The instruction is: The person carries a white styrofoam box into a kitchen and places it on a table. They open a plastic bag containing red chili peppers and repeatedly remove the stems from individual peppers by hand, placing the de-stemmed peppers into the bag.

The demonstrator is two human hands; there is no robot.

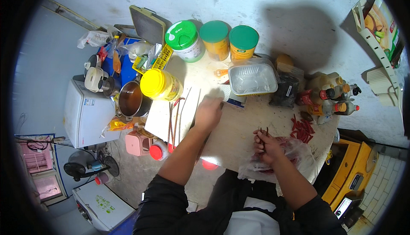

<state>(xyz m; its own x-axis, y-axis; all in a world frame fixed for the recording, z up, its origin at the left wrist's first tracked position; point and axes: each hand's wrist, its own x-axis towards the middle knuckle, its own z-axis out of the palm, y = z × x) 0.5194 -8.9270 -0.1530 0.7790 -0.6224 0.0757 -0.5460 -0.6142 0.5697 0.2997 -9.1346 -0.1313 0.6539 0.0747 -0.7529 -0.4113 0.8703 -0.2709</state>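
Note:
My left hand [209,111] is over the middle of the wooden table, knuckles up, beside a long dark object that runs under the wrist; what its fingers hold is hidden. My right hand [266,147] has its fingers closed on a few thin dark red dried chillies [263,135], above a clear plastic bag [296,161] with dark red contents. A pile of red chillies [301,129] lies to the right of that hand. A single red chilli [179,100] and some long thin sticks [171,126] lie left of my left hand, on a bright white surface.
A foil tray [253,78] sits behind the hands, near a black bag [285,89] and several bottles [320,95]. Lidded tubs [244,43] line the wall. A yellow-lidded jar [161,84] and a steel pot [130,99] are at left. The table's front edge is close to my body.

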